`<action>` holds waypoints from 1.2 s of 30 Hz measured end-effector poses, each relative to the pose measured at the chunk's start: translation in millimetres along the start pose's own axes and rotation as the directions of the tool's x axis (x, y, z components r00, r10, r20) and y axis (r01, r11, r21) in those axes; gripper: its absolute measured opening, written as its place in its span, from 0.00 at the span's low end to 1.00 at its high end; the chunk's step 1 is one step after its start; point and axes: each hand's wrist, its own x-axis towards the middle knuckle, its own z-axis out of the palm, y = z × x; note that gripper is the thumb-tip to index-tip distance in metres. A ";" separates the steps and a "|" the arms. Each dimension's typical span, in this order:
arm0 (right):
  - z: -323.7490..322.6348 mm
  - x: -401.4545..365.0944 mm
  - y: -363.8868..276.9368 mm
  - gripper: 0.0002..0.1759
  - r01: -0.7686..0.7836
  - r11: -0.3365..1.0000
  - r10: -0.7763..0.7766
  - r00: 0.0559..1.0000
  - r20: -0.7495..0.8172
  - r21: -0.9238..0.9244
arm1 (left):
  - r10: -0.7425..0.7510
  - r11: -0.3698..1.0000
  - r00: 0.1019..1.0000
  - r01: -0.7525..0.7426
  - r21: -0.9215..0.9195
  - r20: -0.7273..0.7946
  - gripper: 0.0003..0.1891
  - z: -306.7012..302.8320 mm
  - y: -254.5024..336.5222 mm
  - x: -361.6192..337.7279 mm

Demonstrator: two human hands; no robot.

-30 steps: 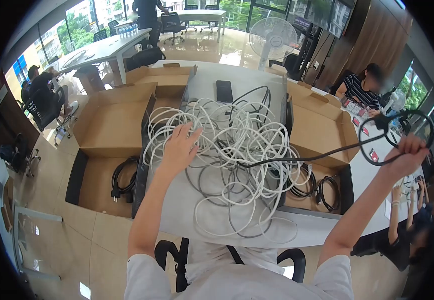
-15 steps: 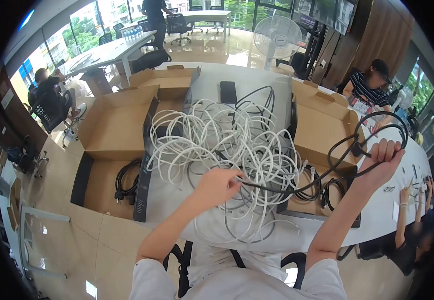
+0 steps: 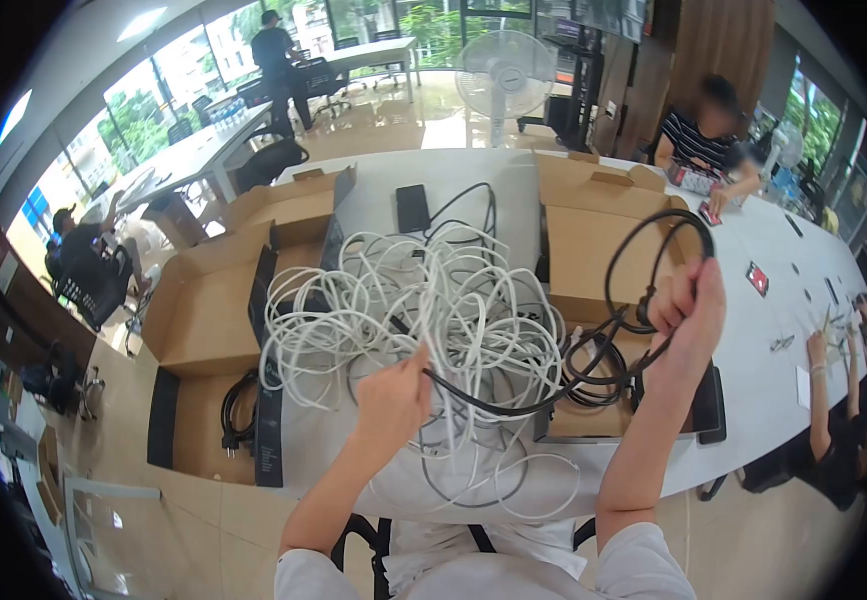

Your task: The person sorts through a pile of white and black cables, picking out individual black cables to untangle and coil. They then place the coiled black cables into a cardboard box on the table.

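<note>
My right hand (image 3: 686,310) is closed around loops of a black power cable (image 3: 494,408), raised over the right-hand box. The cable hangs in a curve from there to my left hand (image 3: 394,398), whose fingers pinch it at the near side of a big tangle of white cables (image 3: 474,320). This tangle spreads over the middle of the table. Inside the open cardboard box (image 3: 599,235) on the right lie coiled cables, partly hidden by the held one. The left open box (image 3: 209,310) contains a coiled black cord (image 3: 239,430) with a plug.
Another open box (image 3: 294,210) stands behind the left one. A flat black phone-like device (image 3: 413,208) lies past the tangle, near a thin black cable. People sit along the table's right side (image 3: 754,400), with small items in front of them. A white fan (image 3: 505,75) stands beyond.
The view has shifted, so the table appears further left and lower. My right hand has moved left towards the right-hand box, bringing the cable loops along. My left hand keeps its pinch.
</note>
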 end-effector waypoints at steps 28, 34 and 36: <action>25.3 -28.4 22.2 0.27 0.299 0.782 0.023 0.863 0.505 -0.546 | 0.499 0.513 0.521 -0.822 -0.249 -0.692 0.06 -140.4 90.4 113.0; 19.8 -28.2 47.4 0.25 0.437 0.841 -0.068 0.670 0.739 -0.318 | 0.639 0.331 0.693 -0.639 -0.694 -0.333 0.17 -87.3 121.5 135.5; 2.8 -33.8 57.0 0.21 0.251 0.906 0.087 0.678 0.730 -0.342 | 0.670 0.332 0.696 -0.593 -0.733 -0.259 0.16 -73.7 131.2 130.0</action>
